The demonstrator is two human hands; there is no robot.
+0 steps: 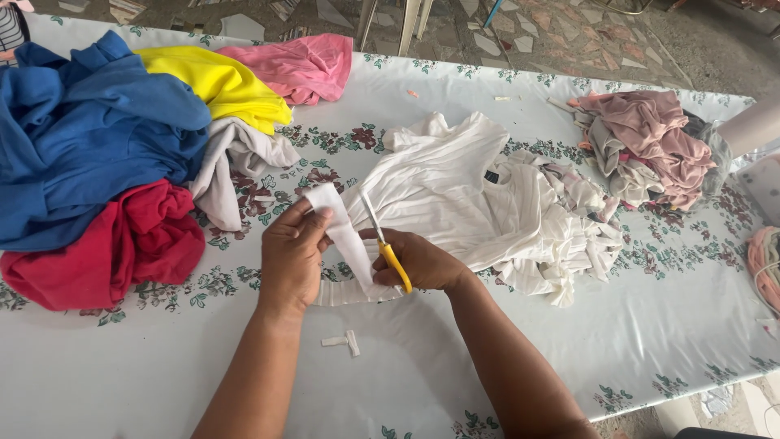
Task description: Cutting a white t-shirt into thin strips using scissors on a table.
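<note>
My left hand pinches the end of a white fabric strip and holds it up off the table. My right hand grips yellow-handled scissors, blades pointing up along the strip's right edge. The strip runs down to a white ribbed garment spread across the middle of the table. A heap of white cut strips lies at the garment's right side. Two small white offcuts rest on the cloth below my hands.
A floral white tablecloth covers the table. Blue, red, yellow, pink and off-white garments are piled at left. A dusty-pink clothing heap sits at right, with a pink coil at the edge.
</note>
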